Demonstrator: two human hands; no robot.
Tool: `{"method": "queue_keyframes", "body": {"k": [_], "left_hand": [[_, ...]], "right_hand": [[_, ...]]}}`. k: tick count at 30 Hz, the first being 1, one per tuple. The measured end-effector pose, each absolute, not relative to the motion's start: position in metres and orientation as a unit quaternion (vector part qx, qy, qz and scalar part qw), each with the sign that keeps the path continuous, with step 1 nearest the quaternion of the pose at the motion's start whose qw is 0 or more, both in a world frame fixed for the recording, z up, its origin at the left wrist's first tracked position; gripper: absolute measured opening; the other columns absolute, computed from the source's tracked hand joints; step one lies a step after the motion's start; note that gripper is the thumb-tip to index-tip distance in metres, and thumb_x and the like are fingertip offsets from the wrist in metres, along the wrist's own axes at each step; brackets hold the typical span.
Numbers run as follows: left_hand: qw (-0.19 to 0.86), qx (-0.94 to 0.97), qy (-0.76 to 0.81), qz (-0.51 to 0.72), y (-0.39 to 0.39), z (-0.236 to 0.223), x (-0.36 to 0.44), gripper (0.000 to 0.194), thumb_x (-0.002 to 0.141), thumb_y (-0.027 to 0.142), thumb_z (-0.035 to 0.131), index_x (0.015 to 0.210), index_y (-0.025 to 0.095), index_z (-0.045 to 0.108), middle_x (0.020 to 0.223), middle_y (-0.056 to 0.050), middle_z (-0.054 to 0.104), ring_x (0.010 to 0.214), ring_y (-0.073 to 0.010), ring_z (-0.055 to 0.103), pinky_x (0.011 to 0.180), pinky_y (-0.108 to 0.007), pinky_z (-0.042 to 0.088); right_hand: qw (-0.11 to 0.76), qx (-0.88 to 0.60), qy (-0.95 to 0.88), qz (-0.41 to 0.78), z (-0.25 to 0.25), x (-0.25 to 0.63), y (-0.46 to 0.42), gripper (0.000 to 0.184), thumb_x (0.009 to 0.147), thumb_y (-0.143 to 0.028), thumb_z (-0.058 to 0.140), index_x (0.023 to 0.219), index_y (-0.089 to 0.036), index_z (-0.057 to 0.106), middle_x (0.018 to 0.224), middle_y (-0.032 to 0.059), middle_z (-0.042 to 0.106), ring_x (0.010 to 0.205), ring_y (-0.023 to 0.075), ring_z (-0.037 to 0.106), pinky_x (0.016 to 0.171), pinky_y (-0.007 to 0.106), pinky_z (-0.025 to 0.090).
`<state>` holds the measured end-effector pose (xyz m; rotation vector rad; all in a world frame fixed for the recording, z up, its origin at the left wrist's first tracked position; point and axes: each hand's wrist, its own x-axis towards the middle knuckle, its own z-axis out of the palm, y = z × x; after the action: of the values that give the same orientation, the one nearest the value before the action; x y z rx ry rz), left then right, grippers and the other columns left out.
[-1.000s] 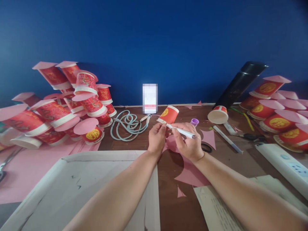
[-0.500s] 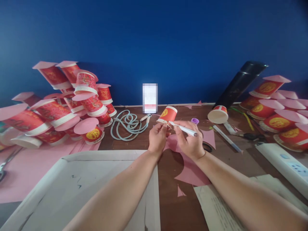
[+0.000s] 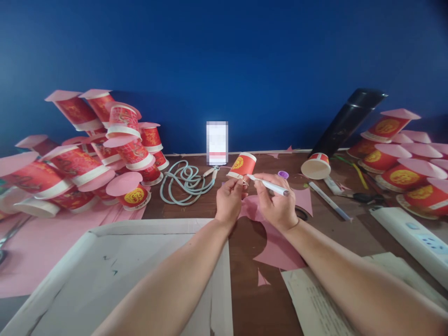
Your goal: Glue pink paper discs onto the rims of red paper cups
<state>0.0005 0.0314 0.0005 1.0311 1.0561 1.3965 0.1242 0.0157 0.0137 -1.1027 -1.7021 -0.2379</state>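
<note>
Upside down and slightly tilted, a red paper cup (image 3: 247, 164) with a yellow round emblem is gripped near its rim by my left hand (image 3: 229, 200). My right hand (image 3: 277, 205) is closed around a white marker (image 3: 273, 186), whose tip points left at the cup's lower side, touching or very close to it. Beneath my hands lies cut pink paper (image 3: 280, 249) with rounded cut-outs. A purple cap (image 3: 283, 174) stands just beyond my right hand. Part of a black ring-shaped handle (image 3: 301, 213) shows beside that hand.
Piled red cups with pink paper tops stand left (image 3: 128, 151) and right (image 3: 402, 177). A phone (image 3: 217, 143), coiled cable (image 3: 178, 182), black flask (image 3: 346, 123), lone cup (image 3: 316, 168), second marker (image 3: 330, 201) and power strip (image 3: 413, 233) surround me. A white box lid (image 3: 147, 275) lies front left.
The marker tip has shifted slightly along the cup's side, up and right. Both hands keep their hold, and the camera view has moved very little.
</note>
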Motion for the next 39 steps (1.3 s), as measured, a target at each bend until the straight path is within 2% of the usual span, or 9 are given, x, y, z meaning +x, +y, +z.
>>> {"method": "queue_keyframes", "body": {"k": [7,12,19,28,36,39], "left_hand": [[0.538,0.425,0.425,0.592,0.034,-0.003,0.000,0.024,0.079,0.039,0.061,0.076,0.017,0.067,0.071,-0.002,0.062,0.064,-0.0119,0.056,0.061,-0.024,0.047],[0.539,0.422,0.436,0.584,0.032,-0.001,0.001,0.025,0.078,0.040,0.061,0.081,0.017,0.069,0.074,-0.003,0.063,0.064,-0.0114,0.057,0.063,-0.024,0.048],[0.527,0.431,0.450,0.577,0.030,0.002,0.001,0.028,0.078,0.043,0.062,0.074,0.015,0.067,0.072,-0.003,0.063,0.062,-0.0107,0.057,0.061,-0.023,0.048],[0.548,0.417,0.427,0.587,0.033,-0.004,-0.001,0.030,0.080,0.042,0.060,0.092,0.016,0.069,0.077,-0.004,0.063,0.069,-0.0127,0.059,0.063,-0.025,0.049],[0.558,0.403,0.427,0.586,0.036,-0.007,-0.001,0.028,0.078,0.041,0.062,0.083,0.015,0.070,0.072,-0.003,0.062,0.061,-0.0106,0.058,0.062,-0.025,0.048],[0.565,0.389,0.420,0.594,0.036,-0.008,-0.001,0.027,0.077,0.040,0.063,0.087,0.015,0.070,0.072,-0.003,0.063,0.061,-0.0113,0.059,0.063,-0.026,0.049]], "right_hand": [[0.521,-0.421,-0.737,-0.090,0.012,0.122,0.011,0.012,0.087,-0.022,0.056,0.097,-0.021,0.064,0.092,0.0034,0.073,0.084,0.0186,0.066,0.082,0.034,0.048],[0.517,-0.444,-0.727,-0.084,0.013,0.121,0.011,0.013,0.089,-0.023,0.055,0.097,-0.021,0.064,0.091,0.0036,0.072,0.085,0.0190,0.066,0.080,0.033,0.049],[0.527,-0.473,-0.702,-0.073,0.015,0.122,0.011,0.014,0.090,-0.025,0.054,0.098,-0.021,0.065,0.090,0.0034,0.072,0.081,0.0177,0.066,0.075,0.031,0.049],[0.511,-0.454,-0.727,-0.064,0.012,0.120,0.009,0.013,0.089,-0.025,0.055,0.096,-0.020,0.065,0.091,0.0035,0.073,0.085,0.0186,0.067,0.079,0.032,0.049],[0.519,-0.468,-0.712,-0.069,0.013,0.122,0.011,0.014,0.090,-0.025,0.054,0.097,-0.021,0.065,0.090,0.0032,0.073,0.083,0.0181,0.067,0.078,0.032,0.050],[0.511,-0.456,-0.726,-0.067,0.012,0.121,0.010,0.012,0.089,-0.025,0.055,0.094,-0.021,0.065,0.090,0.0027,0.073,0.085,0.0184,0.066,0.080,0.033,0.049]]}}
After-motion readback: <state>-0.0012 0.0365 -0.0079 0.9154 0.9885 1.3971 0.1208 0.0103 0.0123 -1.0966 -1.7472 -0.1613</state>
